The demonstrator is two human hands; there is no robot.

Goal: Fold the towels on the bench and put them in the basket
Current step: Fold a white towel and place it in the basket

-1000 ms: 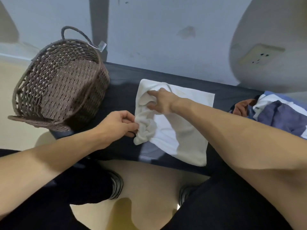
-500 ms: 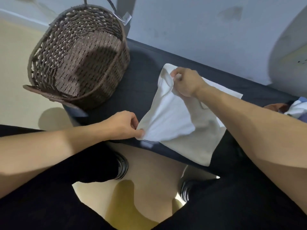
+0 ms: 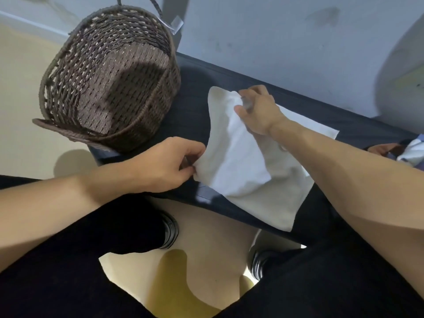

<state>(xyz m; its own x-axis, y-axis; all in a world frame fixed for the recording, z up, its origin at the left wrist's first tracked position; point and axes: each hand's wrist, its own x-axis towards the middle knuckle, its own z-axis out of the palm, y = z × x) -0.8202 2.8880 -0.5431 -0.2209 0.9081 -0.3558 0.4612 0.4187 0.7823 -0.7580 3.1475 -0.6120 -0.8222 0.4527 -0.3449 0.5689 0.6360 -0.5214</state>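
Observation:
A white towel (image 3: 238,161) lies across the dark bench (image 3: 190,111), its left part lifted off the seat. My left hand (image 3: 165,166) pinches the towel's near left corner at the bench's front edge. My right hand (image 3: 259,111) grips the far left corner, held a little above the bench. The towel's right part hangs over the front edge. A brown woven basket (image 3: 75,125) stands on the bench's left end, with nothing inside it.
Several more cloths (image 3: 410,152), white, blue and orange, are heaped at the bench's right end. A grey wall (image 3: 275,37) runs right behind the bench. My black-clad legs and shoes are below, over a pale floor (image 3: 206,249).
The bunched left edge of the towel has been pulled out straight between my two hands and lifted. The view has swung down and to the left, bringing the basket closer to centre.

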